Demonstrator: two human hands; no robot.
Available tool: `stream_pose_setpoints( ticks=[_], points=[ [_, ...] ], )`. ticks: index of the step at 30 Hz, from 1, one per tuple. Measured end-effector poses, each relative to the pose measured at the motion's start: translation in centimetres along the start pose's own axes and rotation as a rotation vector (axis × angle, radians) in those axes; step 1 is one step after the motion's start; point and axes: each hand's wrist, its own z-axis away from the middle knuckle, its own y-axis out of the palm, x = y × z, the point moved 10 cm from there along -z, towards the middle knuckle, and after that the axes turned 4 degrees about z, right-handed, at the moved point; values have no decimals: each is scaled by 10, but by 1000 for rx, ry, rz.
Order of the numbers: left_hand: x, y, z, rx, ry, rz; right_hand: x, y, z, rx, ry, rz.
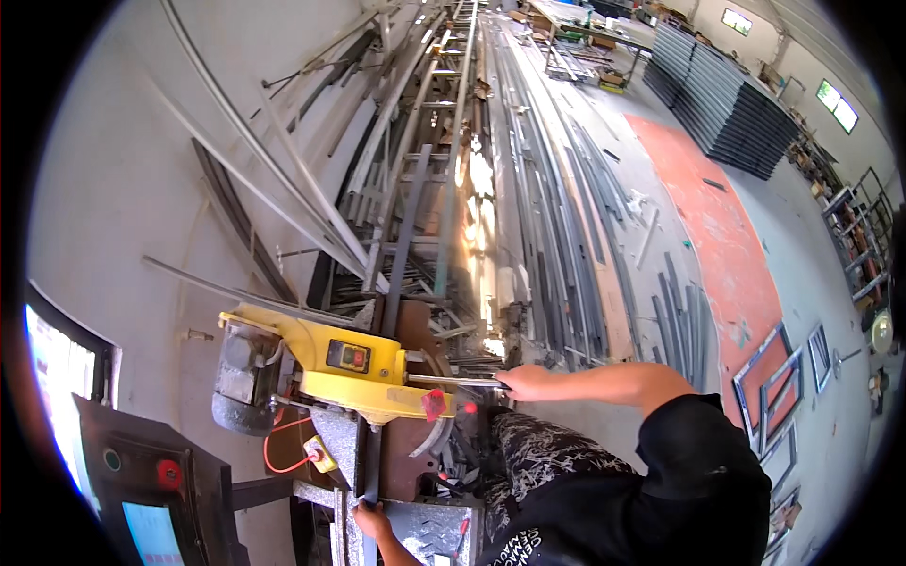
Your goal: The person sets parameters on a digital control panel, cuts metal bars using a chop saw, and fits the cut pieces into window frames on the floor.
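A yellow cut-off saw (pixel 363 363) with a grey motor on its left side stands in front of me. My right hand (pixel 528 382) is closed round the end of its metal lever handle (pixel 458 380), arm stretched out. A long dark grey metal profile (pixel 408 236) runs lengthwise under the saw head and comes out on the near side. There my left hand (pixel 371 519) is closed on its near end, against the saw's metal support; part of the grip is hidden. The blade is mostly hidden by the yellow housing.
A dark control panel (pixel 156 481) with a screen and red button stands at lower left. Long profiles (pixel 566 236) lie in rows beyond the saw, beside a ladder-like rack (pixel 448 104). Metal frames (pixel 769 387) lie at right, and stacked grey panels (pixel 722 99) stand farther back.
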Motion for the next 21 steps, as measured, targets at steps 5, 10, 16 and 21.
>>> stream_pose_setpoints(
  ticks=[5,10,16,21],
  points=[
    [-4,-1,5,-85,34,-20,58,-97,33,38,-42,18],
    [-1,10,19,7,-24,-225,171,-217,43,-16,-331,69],
    [-66,16,77,190,140,-147,264,-298,32,-6,-615,225],
    [-115,11,116,475,172,-172,336,-340,5,60,-682,302]
  ],
)
